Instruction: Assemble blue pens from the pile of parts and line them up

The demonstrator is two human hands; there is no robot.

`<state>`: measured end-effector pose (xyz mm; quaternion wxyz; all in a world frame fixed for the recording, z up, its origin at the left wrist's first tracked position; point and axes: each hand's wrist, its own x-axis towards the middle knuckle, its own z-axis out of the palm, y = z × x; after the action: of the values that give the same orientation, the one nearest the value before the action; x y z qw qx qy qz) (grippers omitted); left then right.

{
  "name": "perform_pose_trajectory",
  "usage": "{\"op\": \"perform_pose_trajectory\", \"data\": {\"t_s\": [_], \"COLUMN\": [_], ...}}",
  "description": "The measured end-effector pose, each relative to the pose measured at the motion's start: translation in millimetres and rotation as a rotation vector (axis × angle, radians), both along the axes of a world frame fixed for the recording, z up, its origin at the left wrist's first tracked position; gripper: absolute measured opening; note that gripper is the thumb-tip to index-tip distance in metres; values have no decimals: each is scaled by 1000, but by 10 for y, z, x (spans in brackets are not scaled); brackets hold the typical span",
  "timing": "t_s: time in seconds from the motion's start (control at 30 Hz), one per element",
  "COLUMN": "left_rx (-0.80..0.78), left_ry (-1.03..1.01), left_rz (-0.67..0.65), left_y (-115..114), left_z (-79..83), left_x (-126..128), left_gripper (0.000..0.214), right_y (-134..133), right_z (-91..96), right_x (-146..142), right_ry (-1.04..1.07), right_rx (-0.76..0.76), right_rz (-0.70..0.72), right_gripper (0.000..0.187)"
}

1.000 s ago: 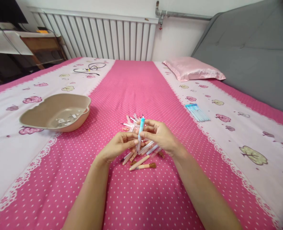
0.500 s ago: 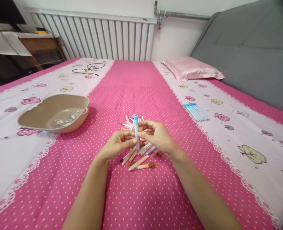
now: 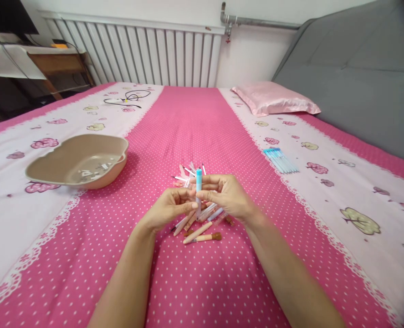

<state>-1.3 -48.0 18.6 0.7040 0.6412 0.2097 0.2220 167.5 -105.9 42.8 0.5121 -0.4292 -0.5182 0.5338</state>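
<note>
Upright between my hands is a pen with a bright blue top and a paler, see-through lower barrel. My left hand pinches its lower part between thumb and fingers. From the other side my right hand grips it higher up, near the blue section. Under and behind both hands lies a loose pile of pens and pen parts in pink, white, brown and clear. Closest to me is a cream pen with a brown end. My fingers hide part of the pile.
A beige basin holding small white pieces stands on the left of the bed. To the right, several blue-topped clear pens lie in a neat row. Further back are a pink pillow and a black cable.
Both hands and the pen have shifted slightly right and down. My right hand's fingers now stretch further across behind the pen. The pile, basin and row of pens look the same.
</note>
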Motion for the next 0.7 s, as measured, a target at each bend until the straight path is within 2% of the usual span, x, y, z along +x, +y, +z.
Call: {"op": "perform_pose_trajectory", "data": {"t_s": [0.13,0.37,0.53,0.7], "left_rx": [-86,-95,-35,69], "left_ry": [-18,-70,-65,-24], "left_rz": [109,170,160,23], "left_y": [-19,-43,-41,-63], "left_z": [14,23,11,40], "left_x": [40,120,108,61], "left_gripper": [23,34,31,25], "right_y": [6,-10,-1,7], "right_z": [5,23,12,22], "right_x": [-27,-87,-100,-45], "right_ry": [-20,-42,-52,65], "right_rx": [41,60,106,100], "right_rz": [-44,-103,-154,-217], "right_gripper": [34,27,27,28]}}
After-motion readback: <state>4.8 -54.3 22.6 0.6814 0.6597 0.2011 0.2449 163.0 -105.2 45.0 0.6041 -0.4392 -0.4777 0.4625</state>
